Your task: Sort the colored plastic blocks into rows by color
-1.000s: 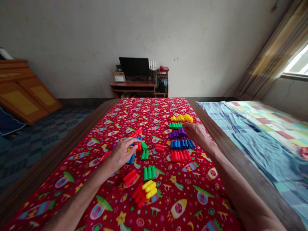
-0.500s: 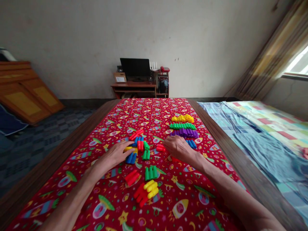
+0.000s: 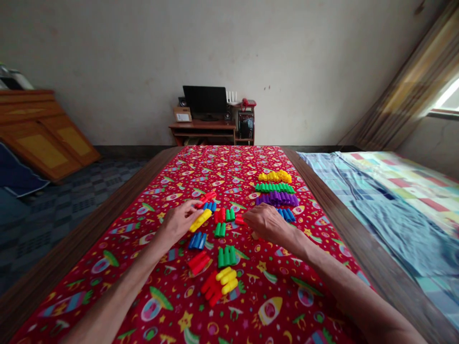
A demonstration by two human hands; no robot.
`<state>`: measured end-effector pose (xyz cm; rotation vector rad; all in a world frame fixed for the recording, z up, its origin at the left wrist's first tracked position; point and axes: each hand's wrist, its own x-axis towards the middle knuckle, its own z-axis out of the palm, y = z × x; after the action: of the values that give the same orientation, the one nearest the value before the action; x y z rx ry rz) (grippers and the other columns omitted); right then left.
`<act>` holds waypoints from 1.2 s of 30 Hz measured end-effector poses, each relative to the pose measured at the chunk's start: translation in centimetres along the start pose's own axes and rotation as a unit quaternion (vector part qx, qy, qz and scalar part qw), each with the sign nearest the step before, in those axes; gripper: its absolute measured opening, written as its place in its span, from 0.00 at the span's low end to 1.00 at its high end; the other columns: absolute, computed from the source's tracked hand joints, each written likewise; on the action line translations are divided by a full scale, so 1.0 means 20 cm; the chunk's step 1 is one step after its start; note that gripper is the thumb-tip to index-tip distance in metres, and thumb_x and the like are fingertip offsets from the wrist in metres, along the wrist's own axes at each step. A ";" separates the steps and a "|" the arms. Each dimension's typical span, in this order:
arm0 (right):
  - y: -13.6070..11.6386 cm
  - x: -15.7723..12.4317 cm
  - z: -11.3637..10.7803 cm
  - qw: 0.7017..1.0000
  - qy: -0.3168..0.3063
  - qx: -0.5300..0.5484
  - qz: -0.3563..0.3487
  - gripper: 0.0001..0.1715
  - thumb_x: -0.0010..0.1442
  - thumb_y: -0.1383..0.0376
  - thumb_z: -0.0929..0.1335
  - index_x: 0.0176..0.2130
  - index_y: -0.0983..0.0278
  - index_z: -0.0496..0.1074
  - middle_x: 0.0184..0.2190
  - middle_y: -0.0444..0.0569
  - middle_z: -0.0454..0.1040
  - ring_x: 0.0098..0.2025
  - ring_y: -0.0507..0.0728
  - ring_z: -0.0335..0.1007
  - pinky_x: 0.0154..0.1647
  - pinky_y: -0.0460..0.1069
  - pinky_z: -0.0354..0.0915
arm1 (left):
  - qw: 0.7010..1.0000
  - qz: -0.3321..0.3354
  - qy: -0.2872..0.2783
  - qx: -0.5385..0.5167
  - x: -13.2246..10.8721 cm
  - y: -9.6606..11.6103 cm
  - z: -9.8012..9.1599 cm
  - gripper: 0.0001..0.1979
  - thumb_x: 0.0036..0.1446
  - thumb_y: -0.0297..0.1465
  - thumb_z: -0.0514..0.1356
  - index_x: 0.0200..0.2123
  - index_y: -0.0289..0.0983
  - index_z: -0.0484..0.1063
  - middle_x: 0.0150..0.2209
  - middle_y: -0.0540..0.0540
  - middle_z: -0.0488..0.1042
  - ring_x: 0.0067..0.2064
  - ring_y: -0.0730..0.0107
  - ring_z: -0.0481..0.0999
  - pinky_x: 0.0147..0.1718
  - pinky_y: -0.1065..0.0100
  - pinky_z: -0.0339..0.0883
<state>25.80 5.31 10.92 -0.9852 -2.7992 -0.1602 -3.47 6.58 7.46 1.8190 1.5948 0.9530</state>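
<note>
Coloured plastic pieces lie on a red patterned tablecloth point(image 3: 251, 310). My left hand point(image 3: 175, 222) is closed on a yellow piece point(image 3: 201, 220) and lifts it just above the cloth, over the blue pieces point(image 3: 197, 240). My right hand point(image 3: 267, 222) rests with curled fingers on a red piece point(image 3: 239, 220) at the middle. Behind my right hand lie sorted rows: yellow point(image 3: 274, 177), green point(image 3: 275, 188), purple point(image 3: 277, 198) and blue point(image 3: 287, 214). Loose green point(image 3: 226, 256), red point(image 3: 199, 263) and yellow point(image 3: 228, 280) groups lie nearer me.
The wooden table's edge point(image 3: 71, 248) runs along both sides. A bed with a checked sheet point(image 3: 394, 205) lies to the right. A desk with a monitor point(image 3: 206, 102) stands at the far wall. A wooden cabinet point(image 3: 43, 138) leans at the left.
My right hand has come from the sorted rows to the red piece at the middle. My left hand has picked the yellow piece out of the loose cluster.
</note>
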 end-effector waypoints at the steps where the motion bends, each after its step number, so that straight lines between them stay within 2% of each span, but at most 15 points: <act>1: 0.00 0.00 0.00 1.000 0.006 0.006 0.004 0.08 0.60 0.74 0.64 0.30 0.66 0.71 0.25 0.48 0.74 0.26 0.52 0.64 0.30 0.48 0.52 | 0.999 -0.011 -0.006 -0.052 -0.01 0.02 0.01 0.28 0.49 0.51 0.60 0.44 0.35 0.70 0.28 0.46 0.78 0.30 0.62 0.78 0.28 0.68 0.69; 3: -0.01 0.00 0.01 0.999 0.038 0.034 0.005 0.09 0.64 0.70 0.63 0.36 0.67 0.72 0.28 0.50 0.75 0.29 0.54 0.68 0.32 0.48 0.57 | 0.990 -0.036 -0.024 -0.135 -0.02 0.06 0.04 0.31 0.45 0.52 0.63 0.45 0.34 0.69 0.30 0.46 0.78 0.31 0.61 0.78 0.29 0.67 0.70; 5: -0.03 0.01 0.02 0.992 0.096 0.076 -0.002 0.13 0.67 0.65 0.61 0.46 0.68 0.71 0.36 0.55 0.76 0.37 0.57 0.71 0.38 0.50 0.63 | 0.979 -0.057 -0.050 -0.190 -0.05 0.12 0.08 0.33 0.44 0.51 0.65 0.47 0.34 0.69 0.32 0.45 0.78 0.33 0.60 0.79 0.31 0.66 0.71; 7: -0.05 0.01 0.03 0.980 0.159 0.117 -0.012 0.21 0.67 0.60 0.62 0.56 0.68 0.64 0.48 0.62 0.73 0.48 0.60 0.70 0.44 0.53 0.66 | 0.969 -0.068 -0.089 -0.220 -0.09 0.17 0.12 0.34 0.44 0.49 0.67 0.49 0.34 0.68 0.34 0.44 0.79 0.36 0.59 0.79 0.34 0.65 0.71; 9: -0.07 0.01 0.05 0.971 0.182 0.148 -0.036 0.26 0.67 0.60 0.63 0.60 0.66 0.59 0.54 0.64 0.69 0.53 0.62 0.67 0.48 0.55 0.66 | 0.963 -0.066 -0.125 -0.228 -0.12 0.22 0.15 0.35 0.42 0.47 0.69 0.50 0.34 0.67 0.34 0.45 0.78 0.38 0.60 0.79 0.36 0.65 0.71; 11: -0.08 0.01 0.06 0.971 0.152 0.176 -0.063 0.23 0.67 0.62 0.62 0.59 0.66 0.61 0.49 0.61 0.72 0.49 0.60 0.70 0.44 0.52 0.67 | 0.960 -0.056 -0.154 -0.229 -0.15 0.26 0.18 0.35 0.43 0.46 0.69 0.51 0.35 0.67 0.34 0.46 0.78 0.39 0.60 0.79 0.37 0.66 0.71; 13: -0.09 0.00 0.07 0.971 0.115 0.197 -0.068 0.15 0.68 0.65 0.62 0.53 0.66 0.66 0.39 0.55 0.76 0.40 0.55 0.72 0.38 0.47 0.65 | 0.958 -0.043 -0.166 -0.228 -0.17 0.29 0.19 0.32 0.47 0.47 0.66 0.52 0.35 0.67 0.36 0.45 0.78 0.41 0.60 0.78 0.40 0.65 0.71; 15: -0.09 0.00 0.07 0.973 0.107 0.202 -0.044 0.10 0.67 0.67 0.62 0.46 0.67 0.69 0.32 0.51 0.75 0.32 0.52 0.70 0.32 0.45 0.61 | 0.958 -0.029 -0.172 -0.226 -0.19 0.32 0.19 0.29 0.51 0.47 0.64 0.52 0.36 0.68 0.42 0.44 0.78 0.45 0.59 0.77 0.43 0.65 0.71; 17: -0.08 0.00 0.06 0.976 0.108 0.190 -0.021 0.07 0.66 0.67 0.64 0.42 0.67 0.70 0.30 0.49 0.74 0.29 0.51 0.68 0.28 0.44 0.57 | 0.956 -0.027 -0.178 -0.232 -0.21 0.33 0.20 0.27 0.51 0.45 0.64 0.51 0.37 0.68 0.46 0.43 0.76 0.47 0.59 0.77 0.44 0.65 0.72; 19: -0.08 0.00 0.04 0.981 0.097 0.170 -0.017 0.06 0.64 0.67 0.65 0.40 0.67 0.71 0.29 0.48 0.74 0.28 0.50 0.66 0.28 0.45 0.54 | 0.950 -0.039 -0.193 -0.243 -0.21 0.31 0.20 0.28 0.51 0.43 0.65 0.53 0.37 0.67 0.45 0.44 0.76 0.41 0.62 0.78 0.38 0.66 0.73; 22: -0.05 -0.01 0.01 0.987 0.093 0.132 -0.003 0.09 0.66 0.64 0.64 0.36 0.67 0.71 0.29 0.49 0.72 0.28 0.51 0.64 0.28 0.46 0.53 | 0.955 -0.044 -0.183 -0.228 -0.19 0.26 0.20 0.30 0.51 0.43 0.64 0.54 0.35 0.66 0.36 0.47 0.76 0.29 0.69 0.76 0.28 0.69 0.72; 26: 0.07 -0.04 -0.03 0.979 0.156 0.113 0.067 0.13 0.67 0.61 0.62 0.36 0.66 0.72 0.31 0.50 0.70 0.32 0.53 0.64 0.32 0.46 0.56 | 0.975 -0.029 -0.128 -0.180 -0.13 0.19 0.16 0.28 0.51 0.43 0.63 0.53 0.35 0.66 0.28 0.50 0.74 0.27 0.69 0.74 0.24 0.71 0.68; 30: 0.29 -0.07 -0.03 0.945 0.236 0.120 0.194 0.16 0.64 0.62 0.63 0.44 0.69 0.74 0.31 0.51 0.72 0.31 0.53 0.65 0.34 0.46 0.59 | 0.981 -0.026 -0.106 -0.162 -0.11 0.17 0.13 0.28 0.51 0.43 0.62 0.52 0.34 0.67 0.24 0.51 0.73 0.24 0.69 0.73 0.23 0.71 0.67; 33: 0.48 -0.05 -0.04 0.919 0.232 0.105 0.301 0.20 0.60 0.66 0.63 0.49 0.72 0.73 0.30 0.51 0.74 0.30 0.53 0.66 0.33 0.46 0.59 | 0.981 -0.025 -0.103 -0.163 -0.11 0.18 0.13 0.28 0.50 0.42 0.62 0.52 0.33 0.67 0.23 0.51 0.72 0.24 0.70 0.72 0.22 0.72 0.67; 36: 0.64 0.04 -0.07 0.919 0.183 0.050 0.346 0.22 0.58 0.69 0.61 0.49 0.73 0.73 0.32 0.54 0.77 0.32 0.54 0.69 0.35 0.46 0.60 | 0.980 -0.022 -0.105 -0.168 -0.10 0.18 0.14 0.29 0.50 0.42 0.62 0.53 0.33 0.66 0.23 0.52 0.72 0.23 0.70 0.72 0.22 0.72 0.67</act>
<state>33.46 15.50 12.94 -1.6428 -1.9655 -0.0904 0.85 4.14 8.18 1.5856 1.2559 0.9135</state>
